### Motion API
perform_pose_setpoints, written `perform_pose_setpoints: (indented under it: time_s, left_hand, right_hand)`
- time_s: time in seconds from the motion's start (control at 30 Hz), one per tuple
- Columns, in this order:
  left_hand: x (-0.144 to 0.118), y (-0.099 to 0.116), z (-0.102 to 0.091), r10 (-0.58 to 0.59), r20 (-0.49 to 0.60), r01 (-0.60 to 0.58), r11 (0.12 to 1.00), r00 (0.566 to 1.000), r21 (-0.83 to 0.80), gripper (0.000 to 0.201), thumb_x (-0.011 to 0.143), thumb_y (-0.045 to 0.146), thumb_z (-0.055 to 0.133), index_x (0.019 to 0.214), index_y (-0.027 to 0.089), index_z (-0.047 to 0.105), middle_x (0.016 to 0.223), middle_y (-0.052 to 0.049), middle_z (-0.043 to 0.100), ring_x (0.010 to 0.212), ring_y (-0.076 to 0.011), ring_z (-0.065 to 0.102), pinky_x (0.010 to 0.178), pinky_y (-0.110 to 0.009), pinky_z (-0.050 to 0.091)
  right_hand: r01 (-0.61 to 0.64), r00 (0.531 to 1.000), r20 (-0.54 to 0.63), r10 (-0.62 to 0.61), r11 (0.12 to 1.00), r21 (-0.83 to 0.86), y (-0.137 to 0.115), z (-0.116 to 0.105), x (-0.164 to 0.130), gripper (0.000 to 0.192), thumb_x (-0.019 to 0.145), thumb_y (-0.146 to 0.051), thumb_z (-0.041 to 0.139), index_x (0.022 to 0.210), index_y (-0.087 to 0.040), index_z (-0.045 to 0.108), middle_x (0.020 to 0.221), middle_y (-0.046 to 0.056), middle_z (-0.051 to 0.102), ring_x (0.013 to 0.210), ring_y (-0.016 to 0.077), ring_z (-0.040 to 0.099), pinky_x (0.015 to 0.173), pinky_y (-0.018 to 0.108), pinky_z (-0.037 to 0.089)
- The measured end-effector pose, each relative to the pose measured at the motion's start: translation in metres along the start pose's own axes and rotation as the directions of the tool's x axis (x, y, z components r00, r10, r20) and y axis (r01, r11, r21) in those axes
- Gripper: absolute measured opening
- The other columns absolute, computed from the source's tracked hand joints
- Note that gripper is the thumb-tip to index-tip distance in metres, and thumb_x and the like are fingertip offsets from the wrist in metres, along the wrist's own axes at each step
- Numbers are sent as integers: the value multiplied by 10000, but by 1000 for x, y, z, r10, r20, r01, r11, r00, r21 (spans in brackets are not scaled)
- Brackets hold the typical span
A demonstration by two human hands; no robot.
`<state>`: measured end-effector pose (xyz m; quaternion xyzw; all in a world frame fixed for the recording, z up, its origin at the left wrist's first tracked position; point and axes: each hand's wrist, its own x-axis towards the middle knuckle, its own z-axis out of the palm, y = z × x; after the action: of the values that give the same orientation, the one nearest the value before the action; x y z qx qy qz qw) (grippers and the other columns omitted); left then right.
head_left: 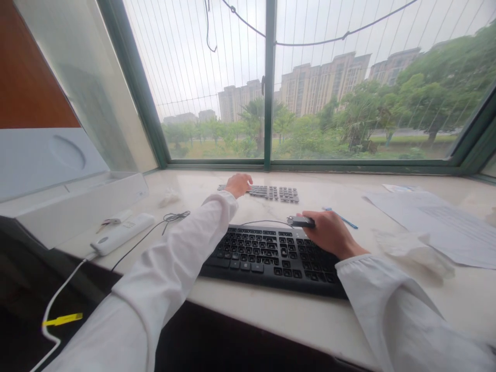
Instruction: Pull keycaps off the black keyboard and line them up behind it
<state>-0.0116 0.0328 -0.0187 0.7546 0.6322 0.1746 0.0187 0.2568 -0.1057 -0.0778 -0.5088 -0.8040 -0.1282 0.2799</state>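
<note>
A black keyboard point(248, 258) lies in front of me, with most of its key positions showing bare sockets and a few keys in the lower left rows. Beyond it, loose dark keycaps point(277, 193) are set out in rows near the window. My left hand point(237, 184) reaches over the left part of these rows, fingers bent down and slightly apart; what is under them is hidden. My right hand point(331, 232) is closed around a small black oblong tool point(301, 221), held above the keyboard's upper right part. Its exact kind is unclear.
A white power strip point(124, 233) and a coiled black cable point(176, 217) lie left. At right are a blue pen point(343, 218), printed papers point(437, 219) and a crumpled clear plastic bag point(414, 253). The window point(267, 103) bounds the white counter point(271, 305) behind.
</note>
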Motion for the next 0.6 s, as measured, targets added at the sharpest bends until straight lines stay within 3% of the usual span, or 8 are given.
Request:
perform_pose_setpoints:
  time_s: [0.13,0.27,0.43,0.53,0.6]
  left_hand:
    - [-54,26,-32,38,-16,-39,998,999,-55,147,804,322,687,914,243,743,934,1,735,768,-134,656,778,-238,498]
    - [-139,36,-46,120,-130,-136,983,984,-121,213,898,344,570,947,237,747,902,-16,738,803,-156,659,803,-284,505]
    - [-245,18,-24,162,-294,-196,976,942,-91,311,978,307,422,1015,223,719,925,-44,716,907,-186,627,838,-320,498]
    - [-279,3,-9,209,-337,-228,974,918,-17,258,946,298,493,1115,234,677,1054,-51,671,1007,-208,569,911,-359,467]
    - [-289,-3,-4,214,-346,-224,974,914,11,286,938,335,508,1172,245,645,1126,-52,635,1043,-215,542,938,-386,444]
  right_hand:
    - [-8,999,-34,8,1000,-5,3,1,0,310,875,-349,449,689,-216,660,639,59,689,572,194,611,578,279,316]
    - [-25,995,-97,26,1000,15,5,1,-1,340,878,-376,439,654,-209,633,655,78,692,578,196,606,575,281,314]
    - [-65,966,-242,94,990,129,-6,-7,-1,384,855,-431,452,564,-197,538,545,49,608,506,148,493,563,278,310]
    - [-129,906,-347,242,939,320,-33,-16,5,440,827,-468,488,488,-199,409,448,2,470,476,110,383,535,268,300]
    - [-183,839,-344,421,814,552,-62,-21,12,472,811,-495,516,481,-217,324,413,-27,370,459,97,338,487,261,279]
